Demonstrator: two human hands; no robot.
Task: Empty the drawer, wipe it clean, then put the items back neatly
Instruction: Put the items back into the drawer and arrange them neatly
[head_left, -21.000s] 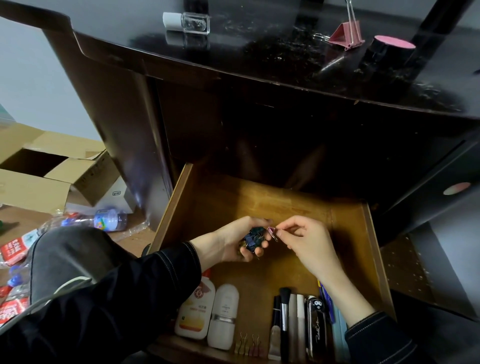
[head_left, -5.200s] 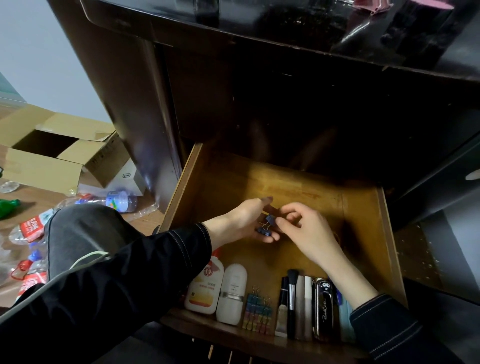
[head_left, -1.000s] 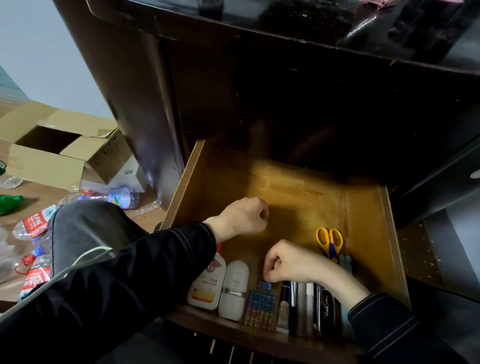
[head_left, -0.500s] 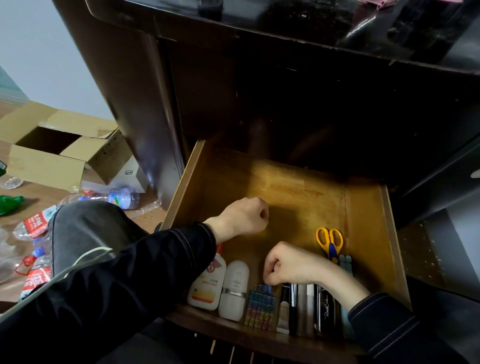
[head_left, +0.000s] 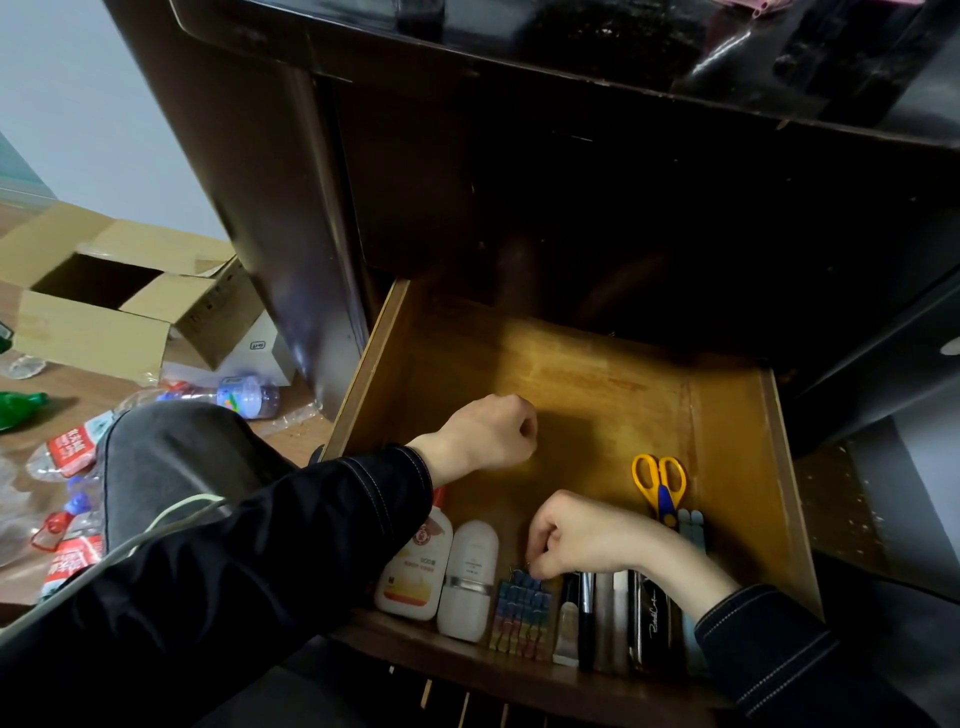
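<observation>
Open wooden drawer (head_left: 597, 395) below a dark bench (head_left: 571, 31), viewed from above, with the pull-out front taken as 6 o'clock. The restocking stage is judged to be under way: a tidy rank is laid along the 6 o'clock edge, made up of a lotion bottle (head_left: 415, 566) at 7 o'clock, a white bottle (head_left: 467, 577) just beside it, a row of binder clips (head_left: 522, 610), then brushes and tubes (head_left: 587, 618) and a black case (head_left: 654, 623) toward 5 o'clock. Yellow-handled scissors (head_left: 658, 480) are laid at 4 o'clock, handles toward 12. The right hand (head_left: 587, 535) is curled downward and the 12 o'clock end of the clip row is pinched by its fingertips, so a clip is presumably being set in place. The left hand (head_left: 488, 434) is held over the drawer floor at 9 o'clock with fingers folded into a fist (whether anything is enclosed cannot be told). The 12 o'clock half of the floor is bare wood; emptying and wiping are therefore taken as done, although no cloth is shown. What is left is judged to be little: any unplaced items. A cardboard box (head_left: 104, 312) and plastic bottles (head_left: 244, 397) are seen on the floor at 9 o'clock of the drawer.
</observation>
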